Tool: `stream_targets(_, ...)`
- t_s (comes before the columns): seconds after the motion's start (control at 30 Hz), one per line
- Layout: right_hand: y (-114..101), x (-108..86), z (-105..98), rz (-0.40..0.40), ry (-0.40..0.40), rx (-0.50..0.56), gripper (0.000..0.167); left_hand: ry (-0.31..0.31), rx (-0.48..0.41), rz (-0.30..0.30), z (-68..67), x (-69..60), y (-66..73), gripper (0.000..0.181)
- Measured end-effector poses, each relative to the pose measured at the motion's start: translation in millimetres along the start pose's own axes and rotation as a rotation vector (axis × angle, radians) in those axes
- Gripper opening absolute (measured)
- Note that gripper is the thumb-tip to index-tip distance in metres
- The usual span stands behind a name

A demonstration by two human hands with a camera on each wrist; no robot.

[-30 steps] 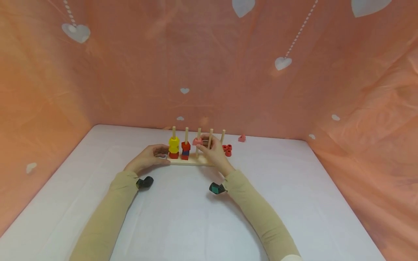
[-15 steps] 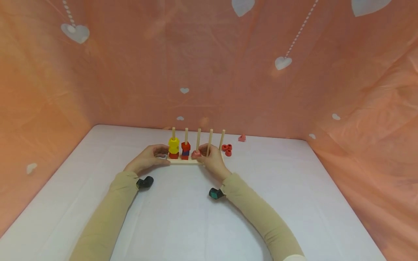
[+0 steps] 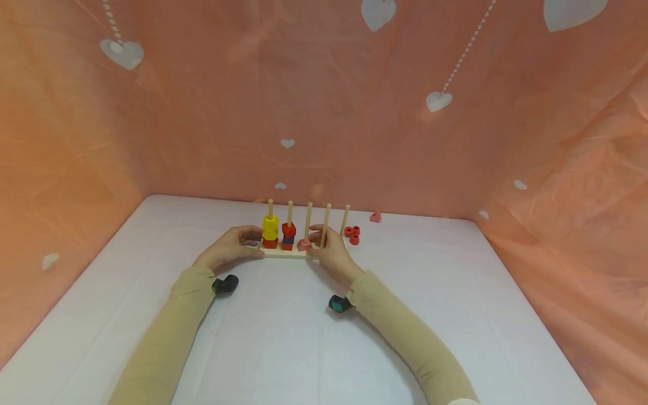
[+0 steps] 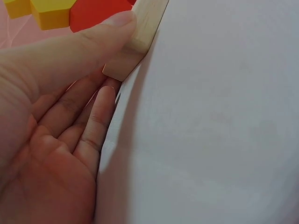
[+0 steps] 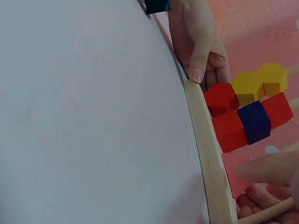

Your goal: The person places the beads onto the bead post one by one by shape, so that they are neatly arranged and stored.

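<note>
Gripping the base [image 5: 205,140] with my left hand [image 3: 229,248], I can't tell remotely if my right hand [image 3: 333,253] pinches the pink block [image 3: 303,245].

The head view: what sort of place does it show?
Probably a curtained indoor play corner: orange cloth with hearts on three sides, a white table and a peg board.

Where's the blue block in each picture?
Head: the blue block is slightly left of centre, below middle.
Left wrist: not in it.
Right wrist: near the right edge, between two red blocks.
Shared landmark: the wooden base shows in all three.
</note>
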State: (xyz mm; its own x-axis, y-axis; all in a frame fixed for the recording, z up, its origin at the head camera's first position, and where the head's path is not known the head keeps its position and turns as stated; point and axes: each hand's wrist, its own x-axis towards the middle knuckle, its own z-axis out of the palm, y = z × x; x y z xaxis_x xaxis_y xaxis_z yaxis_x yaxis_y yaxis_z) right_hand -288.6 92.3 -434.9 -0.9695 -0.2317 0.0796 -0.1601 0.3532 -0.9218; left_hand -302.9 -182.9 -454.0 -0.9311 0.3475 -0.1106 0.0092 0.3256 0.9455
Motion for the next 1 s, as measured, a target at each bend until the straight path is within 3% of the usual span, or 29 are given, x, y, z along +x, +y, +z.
stream_targets(0.27, 2.1, -11.5, -13.2, -0.014, -0.069, -0.028, 0.066, -0.001, -0.017, -0.009, 1.2, -1.5, 2.1, 0.068)
stream_targets(0.43, -5.9, -30.8, -29.4, -0.026, -0.159, -0.092, 0.075, -0.011, -0.019, 0.026, 0.3, -1.3, 3.8, 0.066)
stream_targets(0.53, -8.6, -44.2, -43.2, -0.023, -0.205, -0.153, 0.074, -0.022, -0.016, 0.049, -0.3, -1.0, 4.0, 0.067)
stream_targets(0.63, -7.3, -53.8, -61.4, -0.079, -0.239, -0.179, 0.068, -0.026, -0.013, 0.045, -0.3, -0.7, 3.8, 0.068)
stream_targets(0.77, -3.8, -58.3, -89.2, -0.130, -0.230, -0.147, 0.057, -0.024, -0.014, 0.043, -0.7, 0.3, 2.2, 0.067)
stream_targets(1.0, -0.8, -49.7, -139.3, -0.055, -0.069, -0.223, 0.054, -0.023, -0.013, 0.041, -1.4, 1.6, 0.2, 0.066)
